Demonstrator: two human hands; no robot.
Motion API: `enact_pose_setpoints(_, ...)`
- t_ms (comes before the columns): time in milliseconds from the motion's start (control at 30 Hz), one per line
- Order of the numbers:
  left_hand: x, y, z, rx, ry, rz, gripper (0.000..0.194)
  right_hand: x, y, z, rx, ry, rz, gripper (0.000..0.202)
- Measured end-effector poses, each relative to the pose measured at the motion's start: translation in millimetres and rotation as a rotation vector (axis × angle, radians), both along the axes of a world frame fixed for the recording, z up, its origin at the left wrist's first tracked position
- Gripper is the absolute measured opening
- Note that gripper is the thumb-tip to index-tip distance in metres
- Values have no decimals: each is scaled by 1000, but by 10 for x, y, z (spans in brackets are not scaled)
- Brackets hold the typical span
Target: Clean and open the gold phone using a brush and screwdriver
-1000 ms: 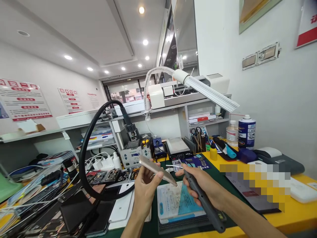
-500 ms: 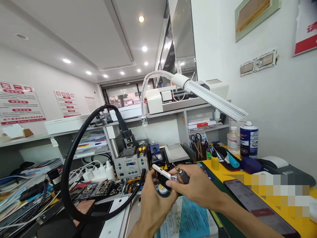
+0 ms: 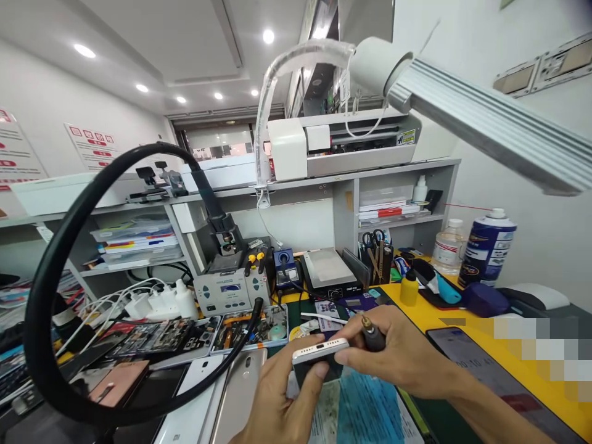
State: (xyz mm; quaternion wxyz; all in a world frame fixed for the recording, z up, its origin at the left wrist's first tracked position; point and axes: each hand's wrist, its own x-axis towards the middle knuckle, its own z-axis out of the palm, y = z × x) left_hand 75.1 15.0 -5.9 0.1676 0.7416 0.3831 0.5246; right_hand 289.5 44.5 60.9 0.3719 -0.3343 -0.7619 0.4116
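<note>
Between both hands is a smartphone (image 3: 320, 350) with a white frame, tilted so its bottom edge, with port and speaker holes, shows. My left hand (image 3: 281, 391) is closed around the phone's left side, thumb on the dark face. My right hand (image 3: 400, 354) pinches the right end of that edge between thumb and finger. Tucked in the same hand is a screwdriver (image 3: 372, 336) with a dark grip and brass-coloured end; its tip cannot be made out. Beneath the hands lies a worn blue-and-white pad (image 3: 365, 407).
A black hot-air hose (image 3: 34, 320) loops on the left from the grey rework station (image 3: 231, 288). Phones (image 3: 192, 401) and a parts tray (image 3: 277, 339) lie beside it. A timer phone (image 3: 481, 376) lies right. Overhead reaches a lamp (image 3: 485, 117); a spray can (image 3: 488, 246) stands at back right.
The phone has turned so its port edge lies nearly level and faces me. Both hands have shifted with it and sit slightly lower. The camera view has moved closer to the bench.
</note>
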Motion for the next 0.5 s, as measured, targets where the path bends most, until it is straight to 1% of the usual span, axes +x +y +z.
enact_pose_setpoints(67,42,-53,-10,8,-70,84,27,4,-1,-12,-30,13,27,19)
enact_pose_setpoints(133,105,-103,19,31,-158,113,23,-3,-11,-31,-61,24,48,21)
enact_pose_setpoints(200,162,-135,78,69,-241,72,20,-12,-29,-55,-97,26,56,22)
enact_pose_setpoints(300,209,-141,153,104,-325,-34,19,1,-40,-88,-126,1,60,19)
enact_pose_setpoints(400,234,-138,162,97,-376,-85,18,91,33,-88,-189,-1,84,23)
enact_pose_setpoints(467,255,-157,145,63,-394,-87,20,191,144,-68,-223,81,40,31)
enact_pose_setpoints(500,266,-174,136,35,-407,-79,20,244,212,-56,-214,143,-14,35)
